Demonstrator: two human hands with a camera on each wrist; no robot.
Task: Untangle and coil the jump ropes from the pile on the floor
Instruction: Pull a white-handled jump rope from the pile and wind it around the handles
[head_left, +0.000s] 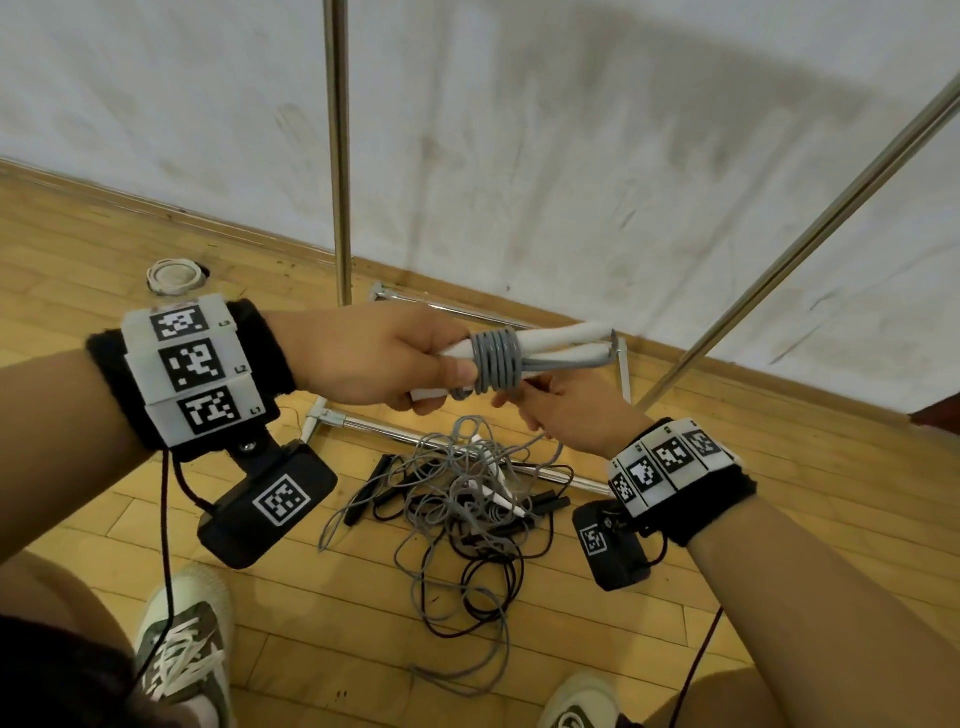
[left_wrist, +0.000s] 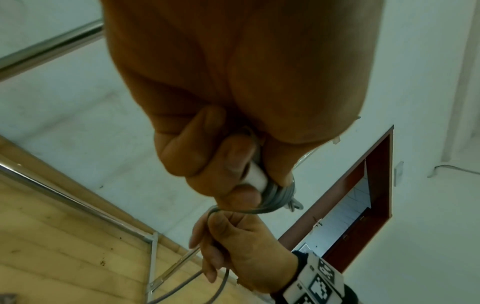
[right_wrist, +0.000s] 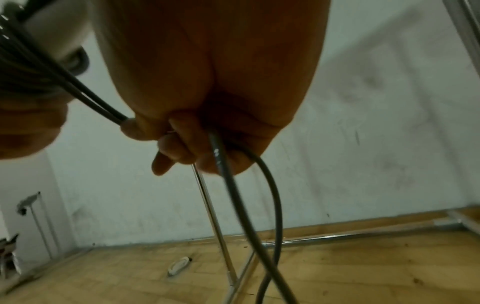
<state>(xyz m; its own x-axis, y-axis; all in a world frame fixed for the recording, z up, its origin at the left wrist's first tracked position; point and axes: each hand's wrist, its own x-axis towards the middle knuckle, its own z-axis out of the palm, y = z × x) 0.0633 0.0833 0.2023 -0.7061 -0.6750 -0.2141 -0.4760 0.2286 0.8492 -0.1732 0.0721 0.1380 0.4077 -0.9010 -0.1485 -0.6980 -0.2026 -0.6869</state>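
At far left on the wooden floor lies a pale ring-shaped object, near the baseboard; the left hand is raised above the floor, its fingers curled round a pair of white handles that point to the right; grey rope is wound in tight turns about the handles, just beside the fingers; below, on the floor between the two wrists, sits the tangled pile of grey and dark ropes, against the metal rack base; the right hand, just under the wound turns, has fingers closed on the loose grey strand, which hangs down toward the pile.
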